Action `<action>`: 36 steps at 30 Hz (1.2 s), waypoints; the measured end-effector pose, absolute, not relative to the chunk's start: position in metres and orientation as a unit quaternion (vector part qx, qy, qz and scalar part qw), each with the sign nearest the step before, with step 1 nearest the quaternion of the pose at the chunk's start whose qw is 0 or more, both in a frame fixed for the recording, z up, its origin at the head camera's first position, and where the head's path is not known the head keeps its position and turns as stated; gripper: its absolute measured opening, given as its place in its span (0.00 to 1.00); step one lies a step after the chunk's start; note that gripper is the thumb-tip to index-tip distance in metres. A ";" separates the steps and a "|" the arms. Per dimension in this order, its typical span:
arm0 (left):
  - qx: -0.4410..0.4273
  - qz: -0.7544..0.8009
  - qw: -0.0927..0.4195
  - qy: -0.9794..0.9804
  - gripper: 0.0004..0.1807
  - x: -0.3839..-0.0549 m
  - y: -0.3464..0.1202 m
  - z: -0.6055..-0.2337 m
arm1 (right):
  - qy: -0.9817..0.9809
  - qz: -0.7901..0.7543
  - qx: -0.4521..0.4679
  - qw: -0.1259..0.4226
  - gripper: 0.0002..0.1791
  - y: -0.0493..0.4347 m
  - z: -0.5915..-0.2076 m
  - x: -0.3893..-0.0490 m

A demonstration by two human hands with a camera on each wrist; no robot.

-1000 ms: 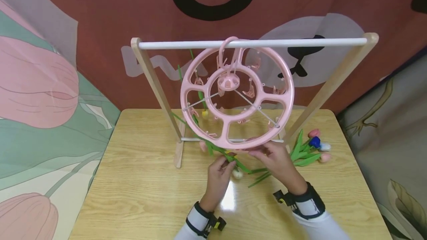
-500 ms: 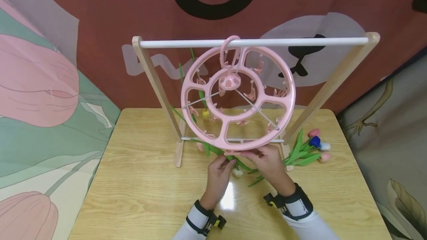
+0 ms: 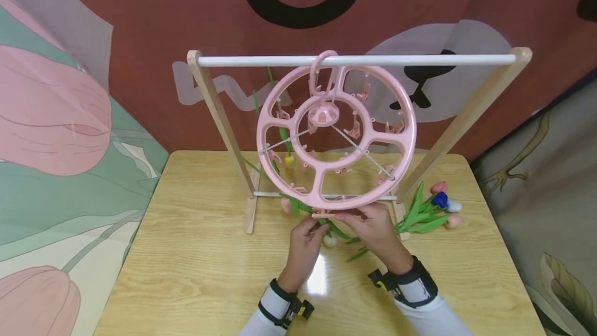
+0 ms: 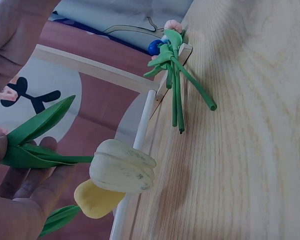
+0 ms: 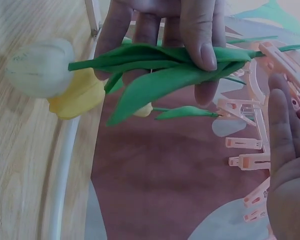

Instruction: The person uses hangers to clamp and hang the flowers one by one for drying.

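In the head view my left hand [image 3: 303, 248] pinches a white tulip [image 4: 122, 167] by its green leaves and stem. The bloom hangs down, below the rim of a pink round drying hanger [image 3: 318, 183]. My right hand [image 3: 378, 229] grips a pink clothespin [image 3: 323, 215] at the hanger's near edge. Seen from the right wrist, this clothespin [image 5: 280, 62] lies over the stem end, just past the left thumb [image 5: 207, 57]. A yellow tulip [image 4: 97, 199] shows behind the white one.
A rack with a white bar [image 3: 252, 61] carries the hanger. More clothespins [image 5: 250, 161] dangle around its ring. Another yellow tulip [image 3: 289, 160] hangs at the left back. Several loose tulips [image 3: 434, 206] lie on the table's right side, beside the rack's foot.
My right hand has moved slightly left along the hanger's rim, bringing the clothespin to the tulip stem above my left fingers. The left hand has stayed almost still.
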State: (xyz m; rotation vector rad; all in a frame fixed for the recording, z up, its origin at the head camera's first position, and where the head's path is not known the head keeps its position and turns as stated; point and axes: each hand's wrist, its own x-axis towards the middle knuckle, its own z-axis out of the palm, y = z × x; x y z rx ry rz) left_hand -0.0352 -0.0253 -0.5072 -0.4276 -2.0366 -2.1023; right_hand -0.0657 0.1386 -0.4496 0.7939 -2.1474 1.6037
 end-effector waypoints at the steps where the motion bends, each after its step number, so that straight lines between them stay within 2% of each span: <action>1: -0.142 -0.709 0.091 -0.685 0.16 -0.035 -0.025 -0.507 | -0.761 0.562 0.278 0.165 0.21 0.138 -0.446 -0.065; 9: -0.120 -0.706 0.101 -0.690 0.16 -0.036 -0.030 -0.510 | -0.798 0.530 0.261 0.121 0.21 0.147 -0.455 -0.064; 15: -0.109 -0.709 0.101 -0.689 0.15 -0.036 -0.039 -0.510 | -0.807 0.524 0.241 0.127 0.11 0.172 -0.466 -0.065; 20: -0.094 -0.717 0.112 -0.681 0.14 -0.035 -0.049 -0.511 | -0.798 0.556 0.189 0.135 0.08 0.195 -0.454 -0.063; 24: -0.097 -0.715 0.125 -0.681 0.15 -0.036 -0.054 -0.513 | -0.805 0.529 0.164 0.212 0.06 0.209 -0.441 -0.062; 30: -0.103 -0.713 0.119 -0.683 0.15 -0.037 -0.056 -0.515 | -0.812 0.372 0.230 0.386 0.26 0.220 -0.429 -0.078; 32: -0.102 -0.715 0.113 -0.682 0.15 -0.037 -0.056 -0.516 | -0.811 0.322 0.256 0.415 0.27 0.220 -0.418 -0.083; 36: -0.097 -0.715 0.107 -0.684 0.16 -0.036 -0.056 -0.515 | -0.810 0.243 0.292 0.447 0.21 0.216 -0.396 -0.090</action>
